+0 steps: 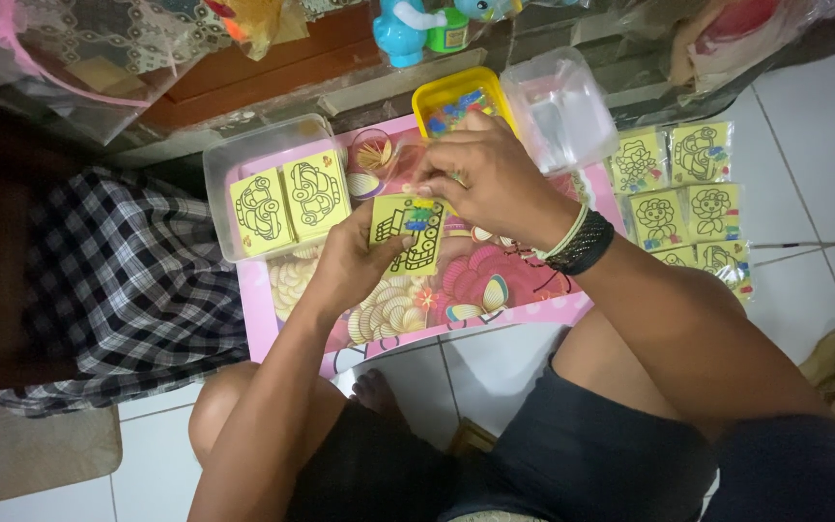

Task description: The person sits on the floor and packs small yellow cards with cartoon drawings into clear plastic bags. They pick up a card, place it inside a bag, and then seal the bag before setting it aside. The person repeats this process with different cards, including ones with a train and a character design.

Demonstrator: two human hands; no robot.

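**Yellow picture card held over the pink table and worked at its top edge**

A small yellow square card printed with a black outline drawing of a vehicle [408, 234] is held above the pink low table with a flower pattern [495, 290], near the table's middle. The left hand [355, 261] is closed on the card's lower left part, thumb on the face and fingers hidden behind. The right hand [490, 179] is curled over the card's top edge, fingertips pinched together there; whether a film, a wrapper or only the card itself is pinched cannot be told, since the fingers cover that spot.

For the step to be done well, the card is best kept flat and steady by the left hand, gripped near the edge so that the drawing is not creased. The pinch of the right hand is better kept small and placed right at the corner, so that only the thin layer is caught.

On the left part of the table stands a clear rectangular plastic tray [219, 164] with 2 more yellow cards [290, 205] lying side by side in it. At the far edge of the table stands a yellow rectangular plastic tub [429, 94], and just right of it a clear plastic lid or box [561, 106]. Right of the table, on the white tiled floor [804, 126], several yellow cards in clear sleeves [683, 198] lie in rows. Left of the table lies a black-and-white checked cloth [128, 280].
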